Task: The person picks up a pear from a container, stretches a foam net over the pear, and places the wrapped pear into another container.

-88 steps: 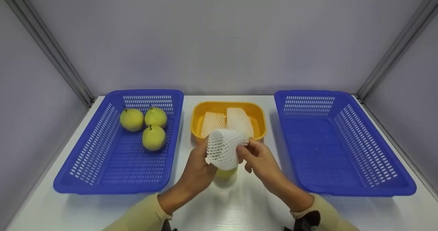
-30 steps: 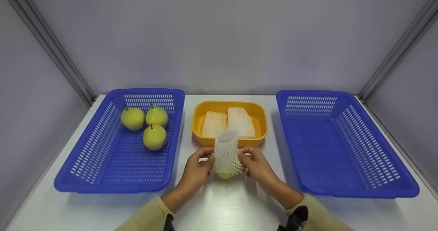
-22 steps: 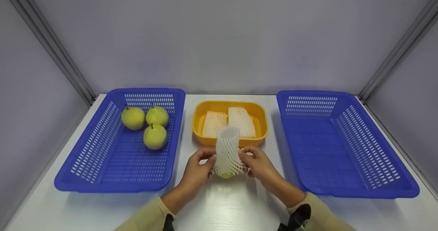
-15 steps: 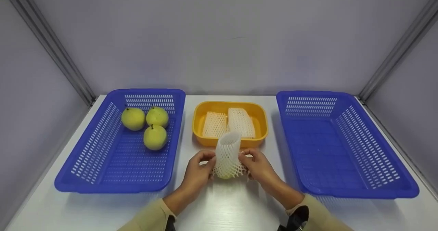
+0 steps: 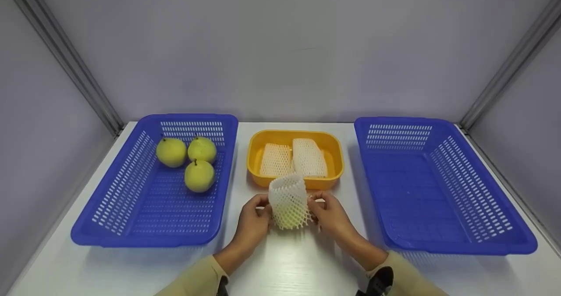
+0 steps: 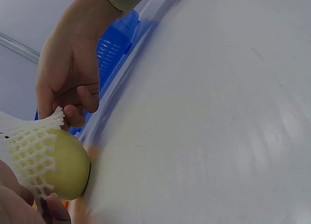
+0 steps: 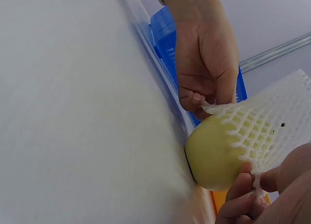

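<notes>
A white foam net sleeve [image 5: 287,195] is over the upper part of a yellow-green pear [image 7: 209,156], which stands on the white table. The pear's lower part is bare in both wrist views. My left hand [image 5: 253,221] pinches the sleeve's lower edge at the left. On the opposite side, my right hand [image 5: 331,216] pinches that same edge between thumb and fingers. The sleeve's open top rises loose above the fruit and leans a little left. In the left wrist view the pear [image 6: 70,165] shows between both hands.
A blue basket [image 5: 83,226] at the left holds three pears [image 5: 199,176]. An orange tub [image 5: 331,182] behind the hands holds two more foam sleeves [image 5: 309,158]. Another blue basket [image 5: 407,199] stands at the right. Walls enclose the table [image 5: 289,269] at the back and sides.
Earlier both hands held the sleeve bunched above the pear. Since then it has been spread over the fruit and drawn lower; its top now sits lower and tilts left.
</notes>
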`<action>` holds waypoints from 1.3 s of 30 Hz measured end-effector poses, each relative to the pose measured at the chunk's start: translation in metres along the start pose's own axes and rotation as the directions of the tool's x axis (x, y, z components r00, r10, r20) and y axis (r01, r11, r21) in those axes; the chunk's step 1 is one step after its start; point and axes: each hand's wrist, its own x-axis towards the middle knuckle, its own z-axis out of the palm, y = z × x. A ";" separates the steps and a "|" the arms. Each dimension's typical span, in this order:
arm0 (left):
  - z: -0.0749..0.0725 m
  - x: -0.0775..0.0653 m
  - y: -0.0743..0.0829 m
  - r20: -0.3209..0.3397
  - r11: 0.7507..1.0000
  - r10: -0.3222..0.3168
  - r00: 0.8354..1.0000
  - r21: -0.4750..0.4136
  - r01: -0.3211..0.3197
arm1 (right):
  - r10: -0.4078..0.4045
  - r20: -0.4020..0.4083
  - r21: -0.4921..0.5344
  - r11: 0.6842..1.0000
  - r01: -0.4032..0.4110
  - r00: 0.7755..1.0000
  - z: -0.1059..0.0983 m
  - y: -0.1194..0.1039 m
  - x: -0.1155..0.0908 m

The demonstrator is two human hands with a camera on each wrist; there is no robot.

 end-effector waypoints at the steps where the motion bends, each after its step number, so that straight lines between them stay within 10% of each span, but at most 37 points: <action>1: 0.000 0.000 0.000 -0.005 1.000 0.011 1.000 0.025 -0.011 | -0.004 -0.005 -0.002 1.000 0.004 1.000 0.000 0.000 0.000; 10: -0.001 -0.002 -0.002 0.015 0.975 0.206 0.978 0.076 -0.207 | -0.178 -0.087 -0.064 0.983 0.173 0.980 0.005 0.003 -0.008; 19: -0.005 -0.007 0.008 0.209 0.966 0.239 0.948 0.046 -0.254 | -0.425 0.023 -0.080 0.901 0.426 0.905 0.009 0.002 -0.013; 29: -0.008 -0.003 0.001 0.263 0.947 0.306 0.915 0.019 -0.322 | -0.410 0.135 -0.037 0.908 0.418 0.902 0.002 0.012 -0.007; 39: -0.012 0.000 -0.002 0.338 0.961 0.200 0.919 0.114 -0.251 | -0.365 0.202 -0.060 0.922 0.384 0.909 -0.004 0.012 -0.005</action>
